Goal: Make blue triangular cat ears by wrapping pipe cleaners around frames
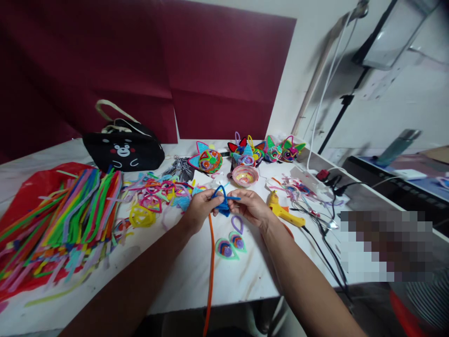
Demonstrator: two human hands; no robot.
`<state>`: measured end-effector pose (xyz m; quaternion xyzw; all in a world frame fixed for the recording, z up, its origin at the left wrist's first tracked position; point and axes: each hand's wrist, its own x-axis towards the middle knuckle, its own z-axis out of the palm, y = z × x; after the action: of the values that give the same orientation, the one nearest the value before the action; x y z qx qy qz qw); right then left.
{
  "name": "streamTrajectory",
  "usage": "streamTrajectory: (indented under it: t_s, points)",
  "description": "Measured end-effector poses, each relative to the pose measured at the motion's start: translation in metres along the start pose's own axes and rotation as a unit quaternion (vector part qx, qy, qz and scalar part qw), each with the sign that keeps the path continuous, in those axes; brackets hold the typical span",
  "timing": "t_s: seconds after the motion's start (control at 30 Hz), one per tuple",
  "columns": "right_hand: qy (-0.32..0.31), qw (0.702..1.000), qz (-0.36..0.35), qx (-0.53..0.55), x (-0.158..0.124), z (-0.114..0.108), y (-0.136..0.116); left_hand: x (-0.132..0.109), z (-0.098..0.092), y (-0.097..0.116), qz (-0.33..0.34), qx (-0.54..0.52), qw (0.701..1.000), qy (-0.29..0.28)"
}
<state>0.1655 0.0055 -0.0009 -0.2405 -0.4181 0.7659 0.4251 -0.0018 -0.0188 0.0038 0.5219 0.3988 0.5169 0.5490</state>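
Between my two hands is a blue pipe cleaner (220,190), bent into a loop above a denser blue part. My left hand (200,208) pinches it from the left, and my right hand (250,206) grips its right side, where a short straight end sticks out. An orange pipe cleaner (211,267) hangs from below my left hand past the table's front edge. Just under my hands lie a purple loop (237,225) and two teardrop-shaped coiled pieces (225,249) in green, orange, blue and purple. Fingertip contact is partly hidden.
Pipe cleaner bundles (80,206) lie on red plastic at left, beside bent colourful shapes (154,192). Behind stand a black bag (122,152), a bowl (244,176) and several finished cat-like heads (210,160). A yellow glue gun (286,213) with cables (324,243) lies at right.
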Motion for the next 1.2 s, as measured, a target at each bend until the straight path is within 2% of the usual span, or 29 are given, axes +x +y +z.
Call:
streamTrajectory:
  t_s: [0.13,0.27,0.6,0.9,1.2]
  points:
    - [-0.02,1.0,-0.001,0.001,0.0,0.0,0.004,-0.002,0.002,0.003,-0.012,-0.006,1.0,-0.019]
    - [-0.014,1.0,-0.01,0.009,0.001,0.001,0.006,-0.003,0.002,0.004,-0.013,-0.013,0.999,-0.028]
    - [0.014,0.999,-0.047,-0.001,0.003,0.008,0.014,-0.002,0.002,0.002,-0.001,0.008,1.0,-0.004]
    - [0.091,0.985,-0.094,-0.109,0.004,0.012,0.014,0.003,-0.004,-0.005,0.05,0.152,0.985,0.062]
    - [0.127,0.965,-0.133,-0.186,0.004,0.018,0.016,0.0,-0.007,-0.009,0.152,0.318,0.932,0.086]
